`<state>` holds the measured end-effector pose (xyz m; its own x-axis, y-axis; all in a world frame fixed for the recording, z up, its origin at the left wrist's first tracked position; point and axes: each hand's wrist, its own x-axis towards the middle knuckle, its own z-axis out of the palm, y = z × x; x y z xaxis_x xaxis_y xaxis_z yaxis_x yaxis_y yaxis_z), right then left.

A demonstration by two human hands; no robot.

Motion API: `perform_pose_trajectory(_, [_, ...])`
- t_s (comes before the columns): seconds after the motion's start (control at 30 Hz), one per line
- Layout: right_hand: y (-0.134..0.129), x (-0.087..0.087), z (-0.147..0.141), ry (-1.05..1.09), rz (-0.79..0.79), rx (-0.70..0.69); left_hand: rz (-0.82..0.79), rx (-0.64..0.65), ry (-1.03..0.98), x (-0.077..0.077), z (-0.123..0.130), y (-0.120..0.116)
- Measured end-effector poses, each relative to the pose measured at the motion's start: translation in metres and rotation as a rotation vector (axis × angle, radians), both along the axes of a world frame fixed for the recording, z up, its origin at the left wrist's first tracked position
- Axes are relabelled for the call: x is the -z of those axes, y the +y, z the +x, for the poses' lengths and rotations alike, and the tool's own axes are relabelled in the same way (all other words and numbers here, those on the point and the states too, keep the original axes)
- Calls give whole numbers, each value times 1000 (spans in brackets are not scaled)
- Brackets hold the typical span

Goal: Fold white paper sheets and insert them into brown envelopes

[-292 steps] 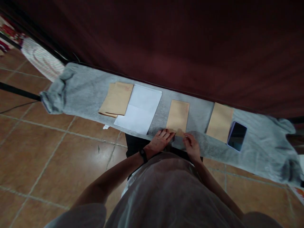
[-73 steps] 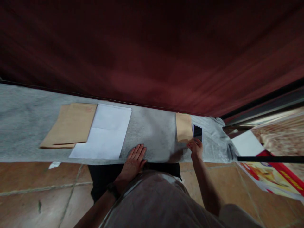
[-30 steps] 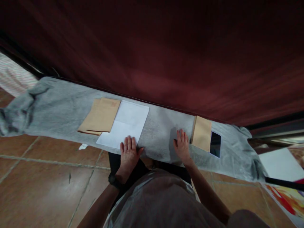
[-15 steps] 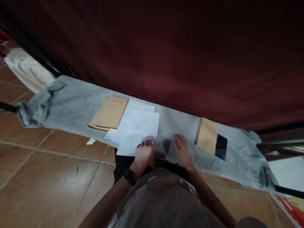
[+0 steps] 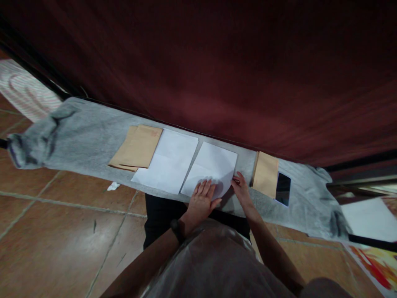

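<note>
A white sheet of paper (image 5: 214,161) lies on the grey cloth in front of me. My left hand (image 5: 201,201) rests flat on its lower part, fingers spread. At the sheet's right edge is my right hand (image 5: 241,188), its fingers bent and pinching the edge. More white paper (image 5: 172,159) lies to the left of the sheet, with a narrow strip of cloth between them. Brown envelopes (image 5: 141,145) overlap that paper's left side. To the right of my right hand lies another stack of brown envelopes (image 5: 266,174).
A dark phone (image 5: 283,189) lies beside the right envelopes. The grey cloth (image 5: 89,140) covers a narrow surface against a dark red curtain (image 5: 217,82). White paper (image 5: 369,219) is at the far right; a white scrap (image 5: 113,186) is on the tiled floor.
One white sheet has moved right, apart from the other paper. My left hand has moved right with it and opened flat; my right hand has come to its right edge.
</note>
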<state>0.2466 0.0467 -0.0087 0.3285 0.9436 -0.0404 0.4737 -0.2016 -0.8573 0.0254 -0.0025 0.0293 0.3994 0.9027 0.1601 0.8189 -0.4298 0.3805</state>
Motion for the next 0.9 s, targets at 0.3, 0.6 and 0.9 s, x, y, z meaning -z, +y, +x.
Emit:
perform_pose_trajectory(0.3, [-5,3,-34,-663,155,-350,-80,61,65,13,14,-1])
perform_pose_trajectory(0.6, [-15,4,-59,-859,131,-609,-7,-14,34,16,9,62])
perform_pose_trajectory(0.9, [-24,15,-23,-888,135,-462,-25,-113,77,42,-4,52])
